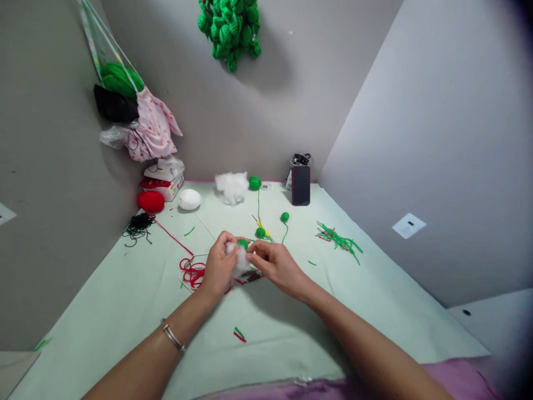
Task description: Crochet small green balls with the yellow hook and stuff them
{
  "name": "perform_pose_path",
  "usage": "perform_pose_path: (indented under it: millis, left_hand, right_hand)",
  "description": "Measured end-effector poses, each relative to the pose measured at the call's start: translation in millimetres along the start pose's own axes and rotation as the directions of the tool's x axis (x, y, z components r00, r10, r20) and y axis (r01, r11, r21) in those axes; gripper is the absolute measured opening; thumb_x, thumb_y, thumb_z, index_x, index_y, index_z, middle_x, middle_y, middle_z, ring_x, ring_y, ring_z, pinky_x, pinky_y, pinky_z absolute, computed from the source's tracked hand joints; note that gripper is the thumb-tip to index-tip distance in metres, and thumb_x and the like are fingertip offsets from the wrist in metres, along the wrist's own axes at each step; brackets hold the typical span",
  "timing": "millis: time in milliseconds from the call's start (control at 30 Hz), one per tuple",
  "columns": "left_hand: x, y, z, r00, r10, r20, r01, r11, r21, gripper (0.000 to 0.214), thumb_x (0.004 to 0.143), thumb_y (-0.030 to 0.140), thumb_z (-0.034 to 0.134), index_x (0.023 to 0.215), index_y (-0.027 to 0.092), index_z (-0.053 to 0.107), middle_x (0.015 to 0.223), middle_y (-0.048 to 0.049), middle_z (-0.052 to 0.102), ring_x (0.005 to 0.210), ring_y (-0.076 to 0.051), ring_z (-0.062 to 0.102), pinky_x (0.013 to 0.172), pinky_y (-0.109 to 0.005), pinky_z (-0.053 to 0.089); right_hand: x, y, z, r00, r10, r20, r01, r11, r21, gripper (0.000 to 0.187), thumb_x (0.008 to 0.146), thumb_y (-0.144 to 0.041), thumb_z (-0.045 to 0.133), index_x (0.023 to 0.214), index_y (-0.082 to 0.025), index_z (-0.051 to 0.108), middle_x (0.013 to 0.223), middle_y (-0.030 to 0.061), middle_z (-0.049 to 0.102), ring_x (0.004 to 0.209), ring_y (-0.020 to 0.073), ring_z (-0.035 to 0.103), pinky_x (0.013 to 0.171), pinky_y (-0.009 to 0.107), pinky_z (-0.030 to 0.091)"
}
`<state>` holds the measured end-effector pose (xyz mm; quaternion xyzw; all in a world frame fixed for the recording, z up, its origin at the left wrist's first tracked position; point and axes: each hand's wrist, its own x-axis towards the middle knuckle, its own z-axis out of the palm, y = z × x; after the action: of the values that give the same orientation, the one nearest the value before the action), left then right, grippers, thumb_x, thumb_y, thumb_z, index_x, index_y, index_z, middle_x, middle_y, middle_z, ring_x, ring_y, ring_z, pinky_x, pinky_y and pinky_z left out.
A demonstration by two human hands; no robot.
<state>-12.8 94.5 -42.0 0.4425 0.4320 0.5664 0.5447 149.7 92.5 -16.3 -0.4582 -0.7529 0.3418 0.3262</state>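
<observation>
Above the middle of the table, my left hand (220, 265) is closed around a small green crocheted piece (242, 243) and a tuft of white stuffing (239, 264). My right hand (277, 264) pinches at the right side of that tuft, its fingertips close to the green piece. Just beyond the hands are a small green crocheted ball (260, 233) and a yellow-handled tool (262, 226), whose kind I cannot make out. Red yarn (192, 272) lies in loose loops beside my left hand. Something dark under the hands is partly hidden.
A larger heap of stuffing (232, 188), a green yarn ball (255, 183) and a phone (301, 186) line the back. White yarn (189, 199), red yarn (151, 201) and black strands (139, 226) sit left. Green scraps (339, 239) lie right. Green crocheted pieces (231, 28) hang above.
</observation>
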Motion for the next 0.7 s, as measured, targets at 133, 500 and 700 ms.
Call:
perform_pose_path:
  millis: [133, 500, 700]
  left_hand:
    - [0.3, 0.3, -0.1, 1.0, -0.023, 0.012, 0.024, 0.999, -0.034, 0.025, 0.077, 0.03, 0.07, 0.089, 0.025, 0.049, 0.1, -0.0012, 0.074, 0.072, -0.015, 0.066, 0.06, -0.023, 0.049]
    - [-0.3, -4.0, 1.0, 0.999, -0.034, 0.002, 0.034, 0.998, -0.055, 0.024, 0.07, 0.024, 0.068, 0.087, 0.023, 0.052, 0.1, 0.0013, 0.067, 0.067, -0.012, 0.058, 0.059, -0.022, 0.045]
    - [-1.8, -4.8, 1.9, 0.999, -0.029, -0.018, 0.029, 0.999, -0.02, 0.022, 0.073, 0.025, 0.07, 0.085, 0.023, 0.052, 0.103, 0.001, 0.066, 0.074, -0.013, 0.058, 0.064, -0.023, 0.046]
  right_hand:
    - [3.9, 4.0, -12.2, 0.997, -0.021, -0.07, 0.018, 0.998, -0.055, 0.028, 0.093, -0.033, 0.066, 0.069, -0.021, 0.065, 0.067, -0.0007, 0.058, 0.066, 0.0155, 0.051, 0.067, 0.029, 0.037]
    - [1.8, -2.8, -12.4, 0.994, 0.08, -0.07, -0.03, 0.842, 0.538, 0.028, 0.085, -0.042, 0.073, 0.085, -0.023, 0.052, 0.102, 0.0026, 0.071, 0.048, 0.007, 0.045, 0.048, 0.025, 0.037]
    - [3.7, 4.7, -3.9, 0.998, 0.054, -0.018, -0.053, 0.996, 0.077, 0.013, 0.087, -0.03, 0.064, 0.079, -0.021, 0.062, 0.066, -0.0037, 0.059, 0.059, 0.0119, 0.047, 0.058, 0.025, 0.035]
